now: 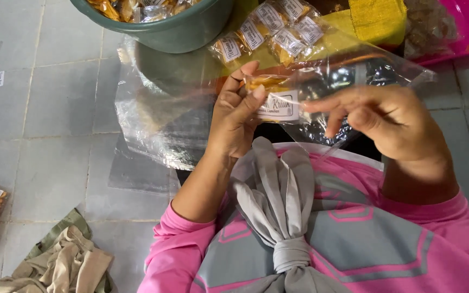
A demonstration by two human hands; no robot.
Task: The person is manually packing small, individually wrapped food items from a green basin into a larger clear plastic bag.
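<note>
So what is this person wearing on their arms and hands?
Both hands, the left hand and the right hand, are bare: no gloves, rings or watch show. The forearms are bare too. Bright pink sleeves are pushed up towards the elbows, part of a pink top with grey panels.

A clear packet (272, 97) of orange snacks with 1 white label, held upright above the lap, off the floor.
</note>
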